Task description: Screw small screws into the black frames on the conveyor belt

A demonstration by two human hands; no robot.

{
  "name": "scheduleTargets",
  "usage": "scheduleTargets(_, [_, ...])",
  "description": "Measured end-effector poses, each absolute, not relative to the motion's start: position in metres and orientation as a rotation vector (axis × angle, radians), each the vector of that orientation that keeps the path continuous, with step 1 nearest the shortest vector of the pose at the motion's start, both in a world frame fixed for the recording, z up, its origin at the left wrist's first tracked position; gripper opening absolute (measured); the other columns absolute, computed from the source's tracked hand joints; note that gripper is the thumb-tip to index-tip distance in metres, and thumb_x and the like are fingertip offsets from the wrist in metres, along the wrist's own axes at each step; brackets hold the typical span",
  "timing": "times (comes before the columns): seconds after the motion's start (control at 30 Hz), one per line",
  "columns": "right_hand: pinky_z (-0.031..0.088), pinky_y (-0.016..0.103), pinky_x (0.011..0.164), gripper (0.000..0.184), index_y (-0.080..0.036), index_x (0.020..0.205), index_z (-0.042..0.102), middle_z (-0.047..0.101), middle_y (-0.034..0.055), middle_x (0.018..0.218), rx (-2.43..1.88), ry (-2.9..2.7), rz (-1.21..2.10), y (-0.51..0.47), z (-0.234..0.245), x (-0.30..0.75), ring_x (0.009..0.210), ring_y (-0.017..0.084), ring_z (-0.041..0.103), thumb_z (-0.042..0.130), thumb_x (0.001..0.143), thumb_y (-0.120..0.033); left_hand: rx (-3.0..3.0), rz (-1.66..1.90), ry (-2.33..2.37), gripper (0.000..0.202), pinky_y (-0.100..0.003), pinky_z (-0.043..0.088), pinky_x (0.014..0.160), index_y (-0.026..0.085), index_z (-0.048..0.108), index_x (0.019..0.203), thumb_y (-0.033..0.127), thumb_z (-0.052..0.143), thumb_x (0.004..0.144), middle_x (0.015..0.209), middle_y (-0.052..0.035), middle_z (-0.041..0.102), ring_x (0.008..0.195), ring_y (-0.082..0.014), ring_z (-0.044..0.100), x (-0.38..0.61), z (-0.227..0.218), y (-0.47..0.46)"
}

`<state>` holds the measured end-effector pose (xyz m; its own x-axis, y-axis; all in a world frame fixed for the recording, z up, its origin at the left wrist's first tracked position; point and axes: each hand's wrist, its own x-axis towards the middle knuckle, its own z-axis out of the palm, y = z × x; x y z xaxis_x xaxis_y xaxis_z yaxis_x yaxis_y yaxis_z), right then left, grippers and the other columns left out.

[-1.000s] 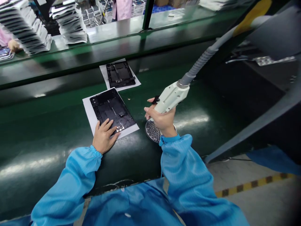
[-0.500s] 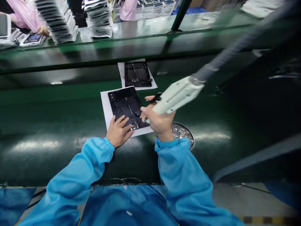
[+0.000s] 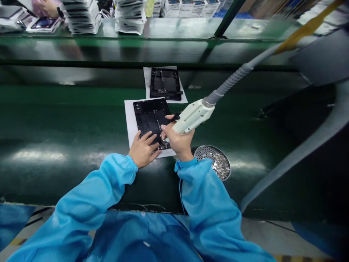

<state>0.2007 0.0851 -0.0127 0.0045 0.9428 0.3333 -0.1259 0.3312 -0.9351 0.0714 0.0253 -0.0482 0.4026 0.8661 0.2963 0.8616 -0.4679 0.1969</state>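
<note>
A black tablet housing (image 3: 148,122) lies on a white sheet (image 3: 130,125) on the green bench. My left hand (image 3: 143,149) rests with spread fingers on its lower left part. My right hand (image 3: 181,142) grips a pale green hand tool (image 3: 193,116) with a ribbed grey hose on its back end. The tool's tip points down at the housing's lower right, near a small metallic part (image 3: 163,146); whether it touches cannot be made out. Beyond lies a second black tablet housing (image 3: 165,83) on its own white sheet.
A round perforated metal dish (image 3: 212,162) of small shiny pieces stands right of my right wrist. A raised shelf (image 3: 174,29) at the back carries tall stacks of white-wrapped items (image 3: 130,16). Another person's hand (image 3: 50,7) shows at upper left. A thick grey hose (image 3: 297,149) curves along the right.
The tool's tip has come lower and slightly left against the housing, with my right hand. The view has shifted, and more of the dish shows. My left hand stays on the housing.
</note>
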Motion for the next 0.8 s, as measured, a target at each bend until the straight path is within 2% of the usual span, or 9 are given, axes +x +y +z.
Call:
scheduleTargets(0.3, [0.049,0.028,0.046,0.019,-0.02,0.086,0.059,0.054,-0.009,0.047,-0.901,-1.373,1.031,0.081,-0.014,0.199,0.039,0.011,0.053,0.068,0.069,-0.018,2.588,0.554,1.597,0.031,-0.062,0.033,0.105,0.023,0.071,0.107,0.043,0.052,0.092,0.13,-0.0091,0.062,0.126,-0.033,0.05,0.072,-0.045,0.026])
scheduleTargets(0.53, [0.054,0.032,0.055,0.025,-0.02,0.095,0.058,0.054,-0.0093,0.048,-0.877,-1.392,1.026,0.081,-0.016,0.199,0.04,0.011,0.053,0.067,0.071,-0.019,2.582,0.541,1.588,0.032,-0.062,0.032,0.105,0.022,0.072,0.107,0.042,0.051,0.093,0.131,-0.0102,0.061,0.127,-0.0333,0.049,0.072,-0.046,0.025])
scheduleTargets(0.8, [0.048,0.029,0.043,0.028,-0.021,0.095,0.059,0.057,-0.0086,0.048,-0.864,-1.322,0.913,0.082,0.007,0.218,0.037,0.012,0.052,0.072,0.07,-0.022,2.612,0.566,1.604,0.031,-0.061,0.033,0.105,0.023,0.072,0.106,0.043,0.053,0.092,0.128,-0.011,0.062,0.127,-0.0326,0.05,0.07,-0.049,0.025])
